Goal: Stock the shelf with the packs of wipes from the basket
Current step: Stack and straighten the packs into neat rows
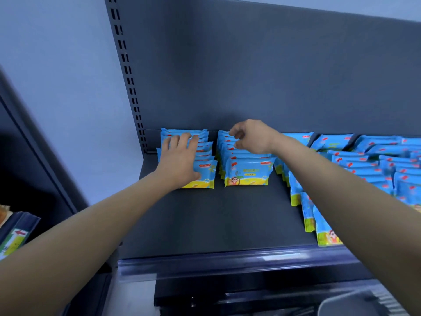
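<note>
Packs (pixel 247 172) upright, long axis crosswise, faces frontward.

My left hand (pixel 180 156) lies flat on the left row of wipes (pixel 206 176); my right hand (pixel 252 137) pinches the tops of the next row (pixel 248 172).

Shelf (pixel 216 220) front open, wipe packs (pixel 247 172) crowd back, right
</note>
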